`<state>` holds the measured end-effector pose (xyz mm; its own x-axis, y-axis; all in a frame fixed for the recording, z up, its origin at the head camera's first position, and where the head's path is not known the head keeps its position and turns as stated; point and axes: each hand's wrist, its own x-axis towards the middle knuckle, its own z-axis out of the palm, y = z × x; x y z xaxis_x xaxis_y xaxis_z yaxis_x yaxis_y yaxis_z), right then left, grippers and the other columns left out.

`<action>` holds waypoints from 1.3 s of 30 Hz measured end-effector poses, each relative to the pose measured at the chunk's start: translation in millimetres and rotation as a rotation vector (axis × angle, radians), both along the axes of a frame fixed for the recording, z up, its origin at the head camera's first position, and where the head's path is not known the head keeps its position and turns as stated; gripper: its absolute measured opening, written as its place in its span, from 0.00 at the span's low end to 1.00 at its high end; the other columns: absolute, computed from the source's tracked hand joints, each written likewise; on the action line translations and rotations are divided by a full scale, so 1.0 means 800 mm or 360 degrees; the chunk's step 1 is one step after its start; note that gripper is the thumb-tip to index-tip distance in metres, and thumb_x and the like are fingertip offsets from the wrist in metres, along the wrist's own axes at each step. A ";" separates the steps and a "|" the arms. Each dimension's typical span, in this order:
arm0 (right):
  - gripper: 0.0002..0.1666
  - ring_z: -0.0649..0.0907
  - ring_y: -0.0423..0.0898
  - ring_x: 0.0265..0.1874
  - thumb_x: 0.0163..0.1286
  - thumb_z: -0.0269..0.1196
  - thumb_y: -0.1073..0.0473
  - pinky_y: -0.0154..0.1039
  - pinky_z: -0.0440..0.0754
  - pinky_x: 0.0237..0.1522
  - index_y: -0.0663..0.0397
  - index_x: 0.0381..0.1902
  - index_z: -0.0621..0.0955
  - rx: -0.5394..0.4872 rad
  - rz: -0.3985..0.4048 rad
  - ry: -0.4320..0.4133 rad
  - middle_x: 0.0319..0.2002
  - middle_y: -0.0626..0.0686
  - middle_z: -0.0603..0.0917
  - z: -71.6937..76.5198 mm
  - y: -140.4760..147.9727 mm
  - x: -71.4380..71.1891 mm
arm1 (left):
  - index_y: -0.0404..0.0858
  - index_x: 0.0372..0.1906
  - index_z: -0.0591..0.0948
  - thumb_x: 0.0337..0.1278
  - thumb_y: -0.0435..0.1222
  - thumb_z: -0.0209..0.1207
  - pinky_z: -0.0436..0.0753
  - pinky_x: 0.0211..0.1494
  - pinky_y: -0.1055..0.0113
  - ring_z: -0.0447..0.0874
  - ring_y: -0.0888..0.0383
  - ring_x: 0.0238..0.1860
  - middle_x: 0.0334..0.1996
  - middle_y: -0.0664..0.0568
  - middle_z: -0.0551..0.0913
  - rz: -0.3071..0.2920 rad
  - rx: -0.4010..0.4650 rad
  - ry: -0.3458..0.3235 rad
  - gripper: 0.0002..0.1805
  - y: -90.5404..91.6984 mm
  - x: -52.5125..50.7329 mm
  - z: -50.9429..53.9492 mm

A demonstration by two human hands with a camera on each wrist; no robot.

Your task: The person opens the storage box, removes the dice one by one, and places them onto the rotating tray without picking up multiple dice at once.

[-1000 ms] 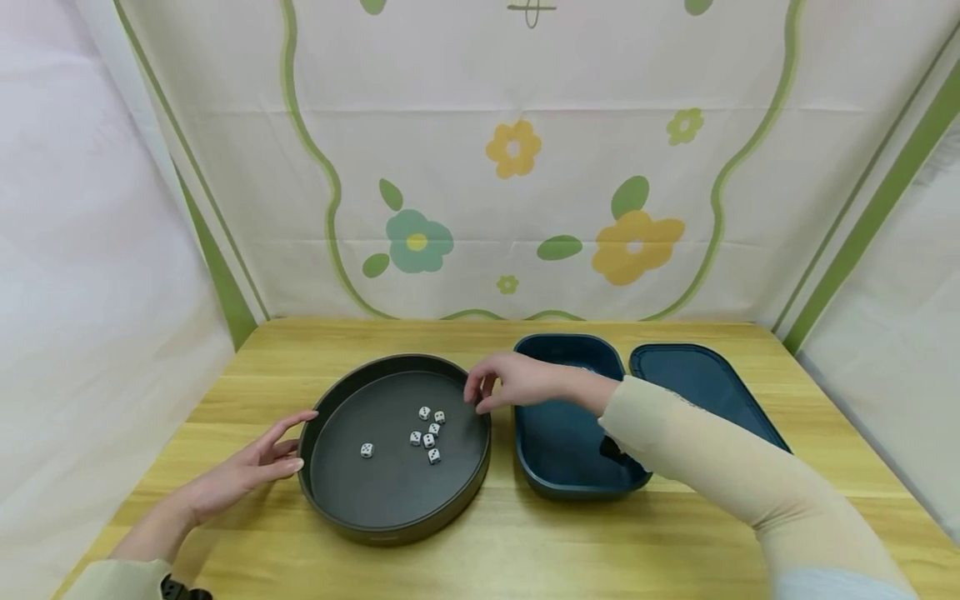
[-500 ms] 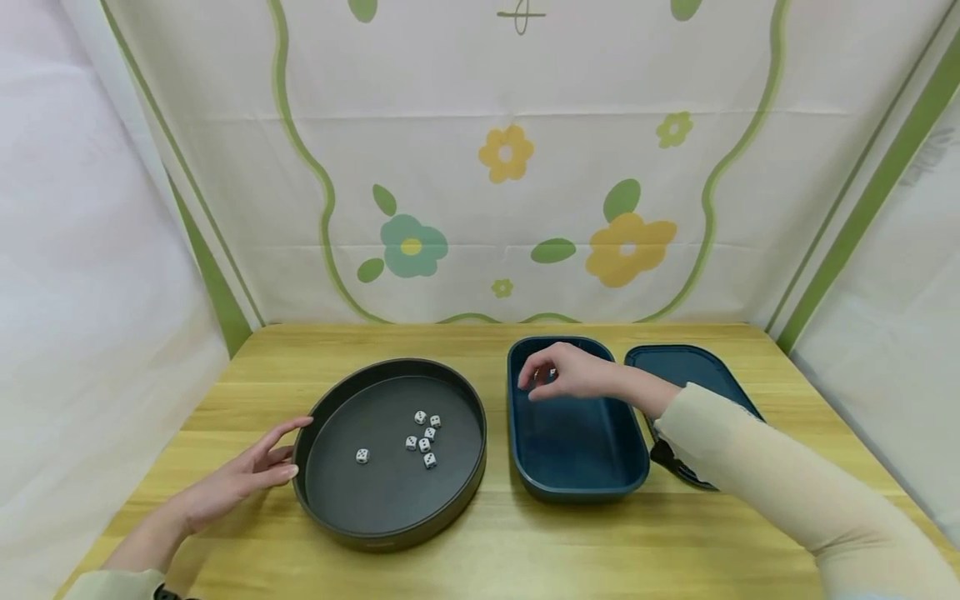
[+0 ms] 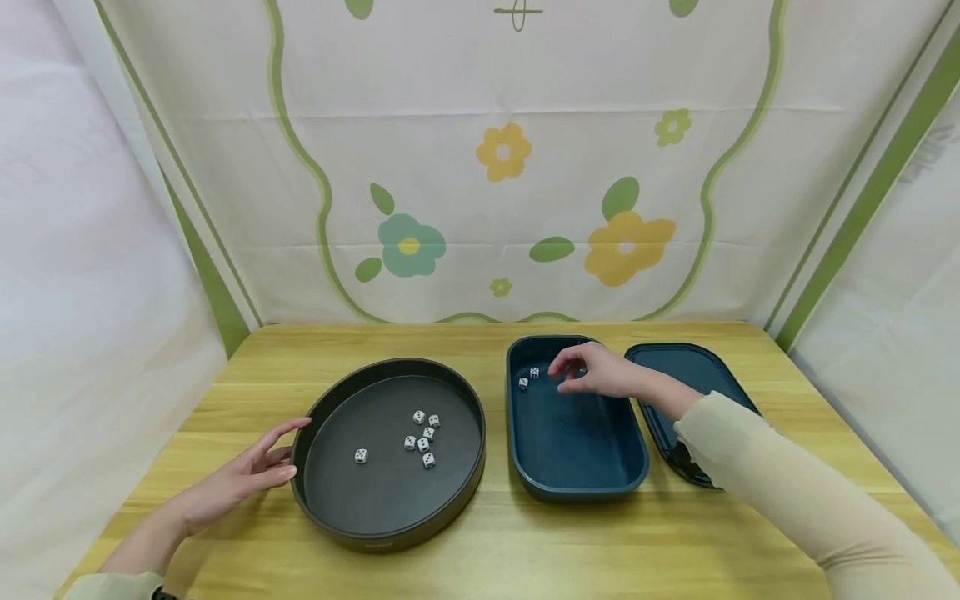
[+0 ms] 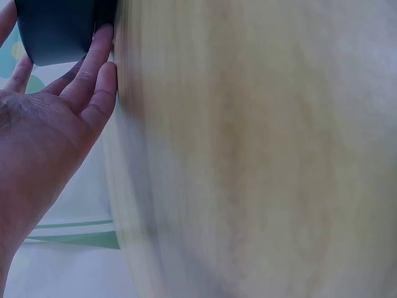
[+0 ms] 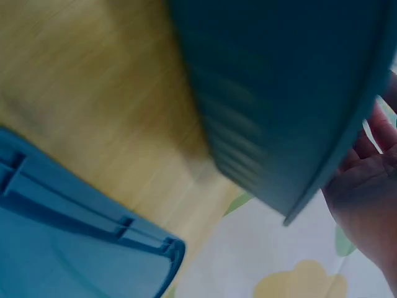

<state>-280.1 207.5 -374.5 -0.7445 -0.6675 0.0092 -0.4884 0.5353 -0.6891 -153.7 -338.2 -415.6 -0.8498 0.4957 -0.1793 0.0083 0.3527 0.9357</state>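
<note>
My left hand [image 3: 234, 487] rests against the left wall of a round dark grey pan [image 3: 341, 492], thumb and fingers touching its rim. Inside the pan lie several white dice with black pips, most clustered right of centre and one lone die [image 3: 362, 456] to the left. My right hand [image 3: 600, 369] hovers over the far part of a dark blue rectangular box [image 3: 577, 442], fingers loosely bent and holding nothing visible. Just left of its fingertips, a die [image 3: 534, 372] and another die [image 3: 522, 383] lie in the box. The hand partly covers the box's far right corner.
A dark blue lid [image 3: 686, 367] lies on the wooden table [image 3: 495, 550], right of the box and partly under the right forearm. White fabric [image 3: 450, 75] printed with flowers stands behind the table, with more white fabric on both sides.
My right hand has moved from the pan's right rim over to the box, then slightly right, uncovering two dice there. The left hand stays at the pan.
</note>
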 end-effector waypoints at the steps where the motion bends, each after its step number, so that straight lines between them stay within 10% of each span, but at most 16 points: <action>1: 0.14 0.81 0.46 0.37 0.66 0.65 0.65 0.40 0.80 0.40 0.65 0.48 0.81 0.0006 -0.0022 -0.0005 0.47 0.58 0.81 -0.002 0.001 -0.001 | 0.48 0.77 0.46 0.74 0.33 0.47 0.71 0.54 0.71 0.60 0.81 0.58 0.73 0.30 0.42 0.0001 0.0002 0.0000 0.35 0.000 0.000 0.000; 10: 0.15 0.81 0.45 0.38 0.66 0.66 0.63 0.40 0.79 0.37 0.62 0.50 0.80 0.0136 -0.0146 0.0035 0.47 0.58 0.81 -0.013 -0.004 -0.010 | 0.48 0.77 0.46 0.74 0.33 0.47 0.71 0.54 0.71 0.60 0.81 0.58 0.73 0.30 0.42 0.0005 0.0003 -0.0004 0.35 -0.001 0.003 0.001; 17: 0.21 0.79 0.53 0.48 0.65 0.67 0.60 0.45 0.79 0.44 0.62 0.55 0.78 0.0298 -0.0231 0.0039 0.50 0.58 0.80 -0.013 -0.011 -0.020 | 0.48 0.77 0.46 0.74 0.33 0.47 0.71 0.54 0.70 0.41 0.29 0.69 0.73 0.31 0.42 0.0018 -0.0045 0.0023 0.35 0.001 0.005 0.001; 28: 0.24 0.79 0.56 0.51 0.65 0.66 0.64 0.47 0.77 0.51 0.66 0.57 0.76 0.0343 -0.0184 -0.0067 0.54 0.61 0.78 -0.016 -0.012 -0.029 | 0.48 0.78 0.46 0.73 0.34 0.48 0.66 0.58 0.47 0.41 0.28 0.69 0.73 0.30 0.42 0.0017 -0.0088 0.0048 0.36 0.005 0.004 0.003; 39: 0.17 0.82 0.46 0.41 0.64 0.64 0.72 0.39 0.80 0.43 0.64 0.51 0.81 0.0249 0.0034 -0.0044 0.45 0.54 0.83 -0.029 -0.014 -0.028 | 0.47 0.77 0.47 0.73 0.34 0.48 0.70 0.57 0.60 0.40 0.28 0.69 0.73 0.31 0.42 0.0022 -0.0058 0.0035 0.35 0.005 0.002 0.002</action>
<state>-302.4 196.4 -397.7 -0.7287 -0.6749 -0.1163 -0.4829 0.6267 -0.6116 -152.1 -334.0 -413.9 -0.8603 0.4775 -0.1783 0.0234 0.3865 0.9220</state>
